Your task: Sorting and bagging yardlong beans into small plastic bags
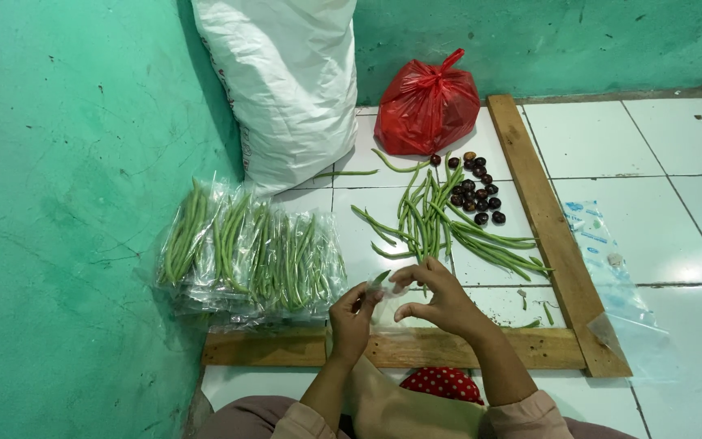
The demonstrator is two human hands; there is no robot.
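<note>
My left hand (353,313) and my right hand (436,294) meet over a white tiled floor, both pinching a small clear plastic bag (387,294) with a green bean end (380,278) showing at its top. Just beyond the hands lies a loose pile of long green beans (440,223). Left of the hands, several clear bags filled with beans (253,256) lean in a row against the green wall.
A wooden frame (546,219) borders the work area on the right and front. Small dark round fruits (475,189) lie behind the beans, with a tied red plastic bag (427,106) and a big white sack (286,85) further back. Empty clear bags (607,260) lie right of the frame.
</note>
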